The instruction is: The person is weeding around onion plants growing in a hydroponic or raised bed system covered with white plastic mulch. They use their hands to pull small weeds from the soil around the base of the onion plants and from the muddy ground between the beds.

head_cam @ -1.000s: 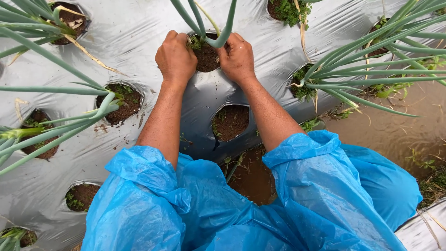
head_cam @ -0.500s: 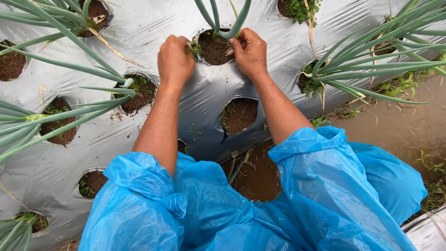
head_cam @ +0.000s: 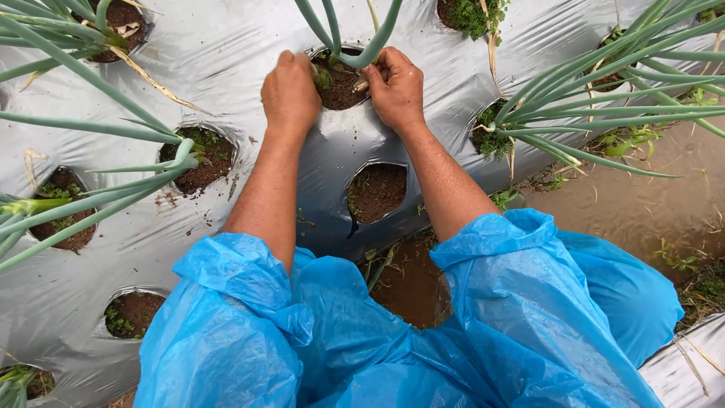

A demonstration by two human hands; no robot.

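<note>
Both hands work at one planting hole (head_cam: 341, 85) cut in a silver-grey plastic mulch sheet (head_cam: 226, 60) that covers a raised bed. The left hand (head_cam: 291, 94) rests on the hole's left rim with its fingers curled down into the dark soil; whether they pinch anything there cannot be told. The right hand (head_cam: 396, 87) sits at the right rim, fingers bent and closed around small bits at the base of the green onion plant (head_cam: 355, 34), whose thick tubular leaves rise out of the hole between the two hands and leave the top of the view.

The sheet is wrinkled, wet-looking and speckled with crumbs of earth. Round holes are cut through it in rows: an empty hole (head_cam: 376, 191) of bare soil lies just below the hands between the forearms, another hole (head_cam: 198, 155) to the left holds soil and small weeds, and long onion leaves (head_cam: 91, 196) stretch in from the left edge. To the right, a muddy furrow (head_cam: 642, 211) of brown water runs beside the bed. Blue plastic raincoat sleeves (head_cam: 521, 302) cover the arms up to the elbows
</note>
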